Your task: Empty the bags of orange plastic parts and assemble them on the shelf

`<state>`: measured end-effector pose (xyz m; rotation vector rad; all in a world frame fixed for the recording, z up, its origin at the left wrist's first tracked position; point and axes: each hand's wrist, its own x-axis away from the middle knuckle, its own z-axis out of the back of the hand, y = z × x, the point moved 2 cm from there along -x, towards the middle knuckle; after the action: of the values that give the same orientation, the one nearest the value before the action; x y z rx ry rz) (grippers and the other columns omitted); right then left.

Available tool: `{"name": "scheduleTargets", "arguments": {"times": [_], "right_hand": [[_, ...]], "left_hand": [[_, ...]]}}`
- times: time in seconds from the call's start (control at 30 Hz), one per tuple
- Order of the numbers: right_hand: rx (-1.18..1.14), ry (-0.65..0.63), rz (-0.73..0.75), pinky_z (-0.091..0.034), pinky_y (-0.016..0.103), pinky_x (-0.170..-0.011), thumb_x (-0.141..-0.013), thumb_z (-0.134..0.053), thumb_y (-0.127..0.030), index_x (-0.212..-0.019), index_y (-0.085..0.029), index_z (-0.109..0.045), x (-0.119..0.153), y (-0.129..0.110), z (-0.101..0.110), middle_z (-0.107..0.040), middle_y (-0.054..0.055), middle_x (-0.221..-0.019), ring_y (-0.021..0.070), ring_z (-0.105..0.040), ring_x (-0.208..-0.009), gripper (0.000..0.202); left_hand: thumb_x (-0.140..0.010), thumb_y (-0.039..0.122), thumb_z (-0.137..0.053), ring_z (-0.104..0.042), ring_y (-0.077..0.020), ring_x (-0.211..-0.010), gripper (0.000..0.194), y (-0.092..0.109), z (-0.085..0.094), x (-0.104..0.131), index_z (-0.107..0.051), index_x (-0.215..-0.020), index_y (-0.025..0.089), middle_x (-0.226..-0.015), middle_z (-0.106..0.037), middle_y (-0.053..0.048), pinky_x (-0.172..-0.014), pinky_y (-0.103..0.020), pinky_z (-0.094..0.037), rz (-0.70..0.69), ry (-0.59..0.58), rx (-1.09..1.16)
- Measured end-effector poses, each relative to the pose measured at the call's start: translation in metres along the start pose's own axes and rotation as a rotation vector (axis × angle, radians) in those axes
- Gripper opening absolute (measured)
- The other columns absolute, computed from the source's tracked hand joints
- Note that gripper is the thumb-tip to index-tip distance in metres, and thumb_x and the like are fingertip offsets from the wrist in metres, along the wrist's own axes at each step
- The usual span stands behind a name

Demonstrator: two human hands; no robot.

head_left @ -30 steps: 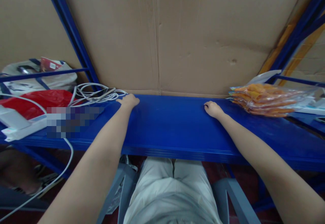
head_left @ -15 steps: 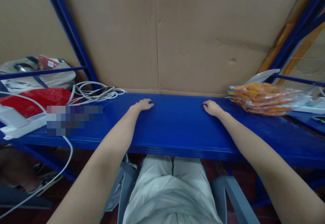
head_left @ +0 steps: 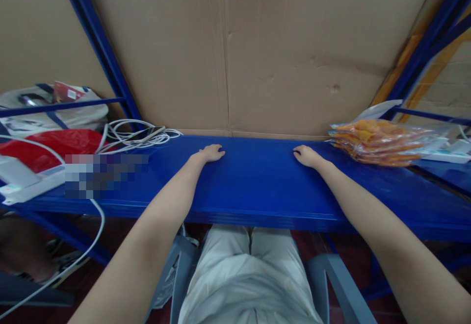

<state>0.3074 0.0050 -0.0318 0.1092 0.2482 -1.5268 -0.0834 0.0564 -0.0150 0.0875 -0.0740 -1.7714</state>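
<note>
My left hand [head_left: 212, 153] lies on the blue tabletop [head_left: 257, 191], with a gap between its thumb and loosely bent fingers. It holds nothing. Across from it, my right hand [head_left: 306, 156] also rests on the blue surface, fingers lightly curled and a small gap showing at the thumb. No object is in it. A stack of orange items in clear plastic bags [head_left: 379, 142] lies to the right, apart from my right hand. The nearest thing to my left hand is a coil of white cable [head_left: 143, 135], some way to its left.
A white power strip [head_left: 33, 184], a red plastic bag [head_left: 73, 140] and a canvas bag [head_left: 81, 113] sit at the left; a patch there is pixelated. Cardboard [head_left: 279, 59] stands behind the table between blue posts [head_left: 99, 44]. Another person's leg [head_left: 22, 245] shows below left.
My left hand has shifted very slightly to the right. The right hand stays nearly in place, and the view has moved a little.
</note>
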Motion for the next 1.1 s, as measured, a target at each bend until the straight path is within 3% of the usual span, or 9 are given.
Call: {"name": "scheduleTargets", "arguments": {"times": [0.13,0.23,0.37,0.5,0.6,0.7,0.83,0.97,1.1], "right_hand": [[-0.059,0.02,-0.055,-0.048,0.038,-0.107,-0.095,-0.052,-0.026,-0.131,-0.017,-0.069,0.004,0.0,0.009,-0.068,0.014,-0.135,0.0266,-0.063,-0.126,0.041],[-0.187,0.132,-0.153,-0.049,0.038,-0.106,-0.094,-0.052,-0.026,-0.126,-0.014,-0.071,0.006,0.004,0.021,-0.071,0.015,-0.13,0.0273,-0.064,-0.124,0.039],[-0.564,0.37,-0.324,-0.055,0.036,-0.095,-0.094,-0.049,-0.025,-0.114,-0.01,-0.072,0.009,0.018,0.039,-0.074,0.018,-0.116,0.0258,-0.071,-0.107,0.033],[-1.017,0.523,-0.54,-0.058,0.031,-0.076,-0.098,-0.04,-0.027,-0.122,-0.012,-0.062,0.012,0.045,0.049,-0.073,0.017,-0.114,0.0195,-0.074,-0.084,0.036],[-1.185,0.55,-0.545,-0.058,0.032,-0.074,-0.104,-0.022,-0.033,-0.137,-0.017,-0.051,0.012,0.069,0.051,-0.069,0.018,-0.124,0.0205,-0.074,-0.095,0.048],[-1.152,0.504,-0.509,-0.056,0.036,-0.081,-0.103,-0.003,-0.037,-0.151,-0.021,-0.038,0.012,0.087,0.05,-0.057,0.021,-0.142,0.0233,-0.068,-0.115,0.061],[-1.264,0.458,-0.537,-0.054,0.035,-0.083,-0.101,-0.002,-0.034,-0.158,-0.017,-0.026,0.014,0.093,0.047,-0.049,0.021,-0.151,0.0228,-0.063,-0.125,0.064],[-1.302,0.466,-0.554,-0.052,0.037,-0.083,-0.101,0.006,-0.034,-0.157,-0.025,-0.028,0.015,0.089,0.049,-0.054,0.019,-0.147,0.024,-0.062,-0.125,0.067],[-1.544,0.633,-0.58,-0.052,0.035,-0.079,-0.103,0.005,-0.043,-0.141,-0.032,-0.044,0.019,0.079,0.056,-0.059,0.012,-0.139,0.0212,-0.066,-0.114,0.063]], "left_hand": [[-0.093,0.055,-0.044,-0.05,-0.03,-0.142,0.066,0.0,0.0,0.001,-0.05,-0.151,0.023,-0.156,-0.049,-0.014,-0.116,-0.043,-0.039,-0.012,0.006,0.008],[-0.093,0.055,-0.044,-0.05,-0.0298,-0.142,0.067,0.0,0.0,0.001,-0.05,-0.152,0.022,-0.157,-0.049,-0.013,-0.116,-0.042,-0.039,-0.017,0.0,0.006],[-0.093,0.054,-0.044,-0.05,-0.0298,-0.142,0.067,0.0,0.0,0.0,-0.05,-0.152,0.022,-0.157,-0.049,-0.013,-0.116,-0.042,-0.039,-0.019,0.002,0.011],[-0.093,0.056,-0.044,-0.051,-0.0292,-0.142,0.067,0.0,0.001,0.001,-0.05,-0.151,0.023,-0.157,-0.049,-0.013,-0.116,-0.04,-0.039,-0.013,0.001,0.008],[-0.094,0.055,-0.044,-0.05,-0.0291,-0.142,0.067,0.0,0.001,0.001,-0.05,-0.152,0.022,-0.157,-0.049,-0.013,-0.116,-0.04,-0.039,-0.009,-0.004,0.008],[-0.094,0.053,-0.044,-0.049,-0.0292,-0.143,0.066,0.0,0.001,0.002,-0.048,-0.153,0.022,-0.159,-0.046,-0.013,-0.117,-0.041,-0.039,-0.002,-0.013,0.009],[-0.095,0.052,-0.043,-0.048,-0.029,-0.144,0.066,-0.001,0.001,0.001,-0.048,-0.153,0.022,-0.16,-0.045,-0.013,-0.117,-0.04,-0.038,-0.005,-0.02,0.0],[-0.094,0.054,-0.043,-0.05,-0.0295,-0.143,0.066,-0.003,-0.002,-0.003,-0.049,-0.152,0.022,-0.158,-0.048,-0.013,-0.117,-0.041,-0.038,-0.016,-0.001,-0.002],[-0.094,0.057,-0.042,-0.05,-0.03,-0.142,0.068,-0.006,-0.004,-0.008,-0.048,-0.153,0.023,-0.157,-0.05,-0.012,-0.117,-0.042,-0.039,-0.041,-0.001,-0.019]]}}
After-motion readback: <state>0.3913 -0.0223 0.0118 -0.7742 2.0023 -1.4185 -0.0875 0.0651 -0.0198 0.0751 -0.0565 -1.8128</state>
